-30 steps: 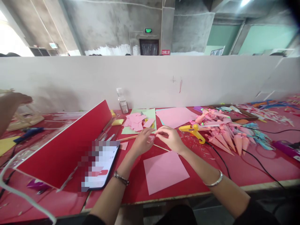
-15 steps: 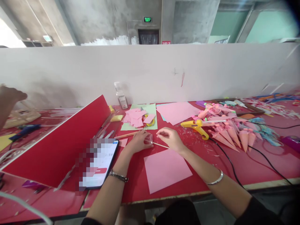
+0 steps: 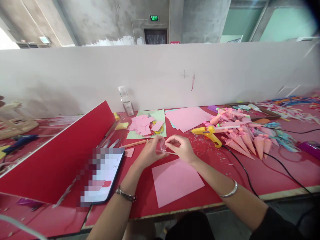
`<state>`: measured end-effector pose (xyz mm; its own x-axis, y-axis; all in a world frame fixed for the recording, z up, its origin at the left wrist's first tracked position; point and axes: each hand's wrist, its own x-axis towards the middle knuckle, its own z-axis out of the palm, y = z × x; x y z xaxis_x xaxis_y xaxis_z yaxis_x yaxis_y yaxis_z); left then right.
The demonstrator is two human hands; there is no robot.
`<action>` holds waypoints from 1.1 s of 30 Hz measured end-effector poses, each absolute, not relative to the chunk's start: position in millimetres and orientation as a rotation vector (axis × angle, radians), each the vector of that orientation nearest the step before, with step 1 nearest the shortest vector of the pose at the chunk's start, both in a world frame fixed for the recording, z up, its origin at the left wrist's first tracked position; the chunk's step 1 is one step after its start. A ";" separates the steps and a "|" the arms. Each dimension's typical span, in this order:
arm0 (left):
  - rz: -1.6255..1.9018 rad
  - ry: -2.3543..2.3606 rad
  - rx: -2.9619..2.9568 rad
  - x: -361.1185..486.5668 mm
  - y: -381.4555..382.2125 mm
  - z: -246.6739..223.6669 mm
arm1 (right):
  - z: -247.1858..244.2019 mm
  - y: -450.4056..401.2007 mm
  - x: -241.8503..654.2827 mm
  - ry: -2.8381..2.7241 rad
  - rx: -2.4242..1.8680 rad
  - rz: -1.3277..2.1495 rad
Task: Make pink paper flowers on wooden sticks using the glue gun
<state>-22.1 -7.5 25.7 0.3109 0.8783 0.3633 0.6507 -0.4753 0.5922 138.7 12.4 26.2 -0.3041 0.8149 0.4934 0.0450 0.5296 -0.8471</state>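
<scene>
My left hand is curled round a small clear ring that looks like a roll of clear tape. My right hand is closed in a pinch at the roll's right edge; whatever lies between the fingertips is too small to make out. A thin pale stick lies just below the fingertips, partly hidden by the right hand. Nearer to me a sheet of pink paper lies flat on the red table. Behind the left hand rests a wooden stick or pencil, beside a small pink scrap.
A yellow glue gun with a black cord lies to the right, against a heap of pink paper cones. Cut pink pieces lie on green paper. At the left are a phone and a red board; a bottle stands behind.
My two hands have come together: the left has turned the clear roll up towards the right fingertips, which now touch its edge. The other person's hand at far left has mostly gone from view.
</scene>
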 end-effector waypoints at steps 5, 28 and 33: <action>0.955 1.164 2.086 -12.7 -11.5 28.7 | 29.2 11.1 139.0 -1.864 -0.708 0.786; 1.112 1.336 2.147 -19.1 -7.7 23.3 | 25.0 11.5 137.8 -1.947 -0.703 0.865; 1.083 1.354 1.997 -25.2 -7.4 29.8 | 24.8 21.2 144.7 -1.681 -0.820 0.812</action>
